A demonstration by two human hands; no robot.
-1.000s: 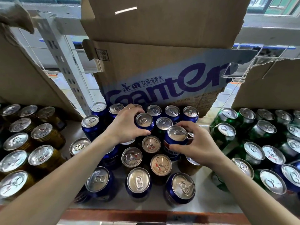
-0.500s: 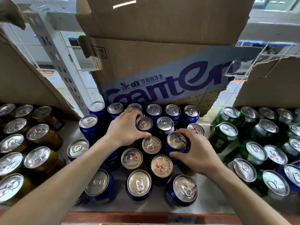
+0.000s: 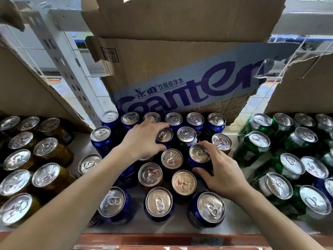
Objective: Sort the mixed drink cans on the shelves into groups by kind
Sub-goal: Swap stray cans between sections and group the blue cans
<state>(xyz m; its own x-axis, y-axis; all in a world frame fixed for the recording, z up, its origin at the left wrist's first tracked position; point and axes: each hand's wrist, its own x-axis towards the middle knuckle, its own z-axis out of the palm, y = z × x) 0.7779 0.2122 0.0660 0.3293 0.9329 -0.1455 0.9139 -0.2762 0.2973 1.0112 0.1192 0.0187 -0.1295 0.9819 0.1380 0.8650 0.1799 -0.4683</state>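
The left hand (image 3: pixel 142 141) curled fingers and thumb round the top of a rear blue can (image 3: pixel 164 135) in the mixed middle cluster. The right hand (image 3: pixel 223 170) gripped a nearer blue can (image 3: pixel 199 153) just to its right. Gold cans (image 3: pixel 46 150) stood left of the left hand, and green cans (image 3: pixel 257 141) stood right of the right hand.

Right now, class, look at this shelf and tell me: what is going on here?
A person is sorting drink cans on a shelf. The left hand grips one blue can by its top; the right hand grips a second blue can nearby. Both are in the mixed middle cluster, among red-tabbed cans. Gold cans fill the left side, green cans the right.
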